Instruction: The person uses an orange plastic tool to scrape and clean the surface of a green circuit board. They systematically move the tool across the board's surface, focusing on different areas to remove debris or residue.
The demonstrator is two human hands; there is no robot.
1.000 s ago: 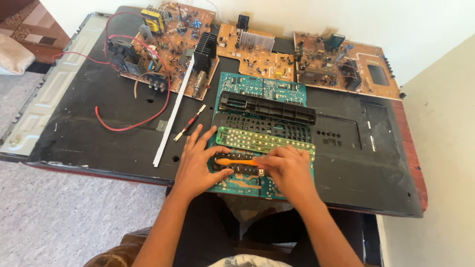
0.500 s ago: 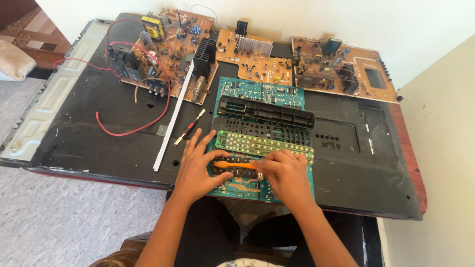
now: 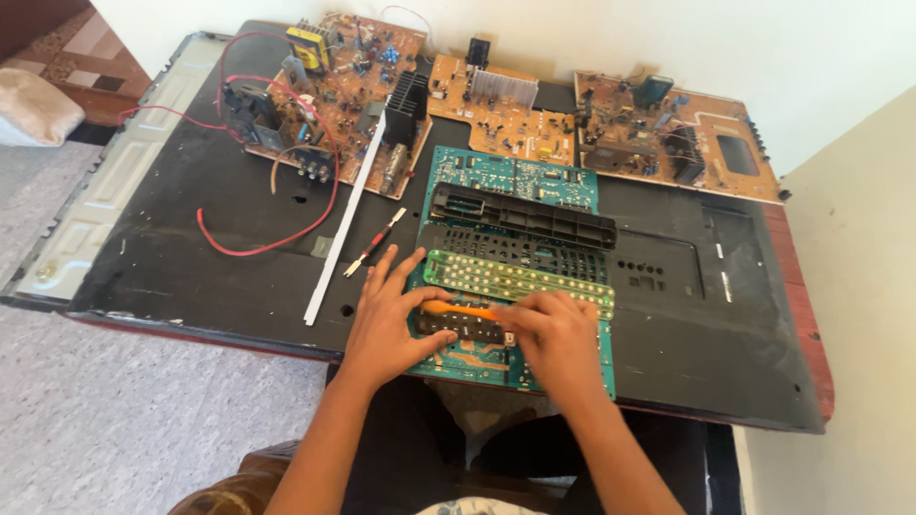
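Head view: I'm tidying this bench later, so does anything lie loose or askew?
Yes. A red wire trails loose across the black panel, and a white strip lies slanted beside a small screwdriver.

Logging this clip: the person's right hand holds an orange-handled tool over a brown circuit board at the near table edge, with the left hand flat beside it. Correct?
Not quite. The head view shows the board under the hands is a green circuit board, not brown. The rest stands: the right hand holds the orange-handled tool and the left hand lies flat beside it.
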